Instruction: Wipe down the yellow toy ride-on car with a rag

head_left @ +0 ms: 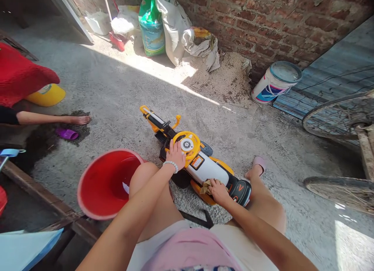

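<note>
Ride-on toy: on the concrete floor, directly under the fingers of both hands.
Left hand: fingers over the left part of the steering wheel; whether they clamp it, one cannot tell.
Right hand: fingers clamped on a crumpled brown cloth against the toy's side.
Toy's colours: yellow wheel and trim, white panel, black end.

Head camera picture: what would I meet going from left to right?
Yellow cap, red bucket, left hand, right hand, the toy's black end, white pail, spoked wheels.
</note>
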Available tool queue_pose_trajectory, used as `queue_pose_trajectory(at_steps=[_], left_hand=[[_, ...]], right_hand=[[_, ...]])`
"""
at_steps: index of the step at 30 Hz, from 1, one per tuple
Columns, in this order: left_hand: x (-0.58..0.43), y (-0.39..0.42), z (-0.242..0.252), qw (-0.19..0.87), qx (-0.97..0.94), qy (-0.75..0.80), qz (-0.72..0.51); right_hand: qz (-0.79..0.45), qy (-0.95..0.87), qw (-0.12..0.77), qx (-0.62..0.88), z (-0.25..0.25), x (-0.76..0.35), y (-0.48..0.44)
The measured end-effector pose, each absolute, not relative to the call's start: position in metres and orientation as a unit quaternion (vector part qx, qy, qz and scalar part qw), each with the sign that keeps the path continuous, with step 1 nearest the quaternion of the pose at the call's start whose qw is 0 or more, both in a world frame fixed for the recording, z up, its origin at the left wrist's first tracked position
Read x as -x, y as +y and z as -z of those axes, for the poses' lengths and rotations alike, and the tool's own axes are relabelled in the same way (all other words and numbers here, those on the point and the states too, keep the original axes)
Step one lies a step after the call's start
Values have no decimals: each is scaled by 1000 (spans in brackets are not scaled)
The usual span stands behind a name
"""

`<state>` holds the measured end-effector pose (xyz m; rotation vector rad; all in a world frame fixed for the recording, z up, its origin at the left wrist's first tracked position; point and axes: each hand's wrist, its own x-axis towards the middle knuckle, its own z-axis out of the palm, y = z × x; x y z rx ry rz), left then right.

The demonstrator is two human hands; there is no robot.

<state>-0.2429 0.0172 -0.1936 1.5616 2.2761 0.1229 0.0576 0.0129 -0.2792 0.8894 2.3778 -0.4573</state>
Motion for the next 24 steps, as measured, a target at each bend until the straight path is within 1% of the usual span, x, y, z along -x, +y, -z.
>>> queue_pose_trajectory(at_steps=[3,7,9,13,15,17,21,24], left_hand=[[243,18,194,187,-554,811,-34],[243,18,193,186,-549,814,-24],[242,18,193,184,-550,814,-25],[243,18,195,184,-554,811,-30],[244,18,197,184,-554,811,-34],[244,18,198,184,-554,811,-39],[244,18,199,190,-554,809,-42],[243,17,200,186,-555,809,-50]], right_hand=[[168,852,248,-431,273,-38,39],[198,778,258,-538,281,7,55],[197,780,243,-541,288,29,54],[181,846,202,-458,300,48,54],[182,855,206,-439,305,43,61],[187,842,211,-460,308,30,72],[209,745,247,-583,312,-10,100],[232,693,278,-623,313,-36,115]])
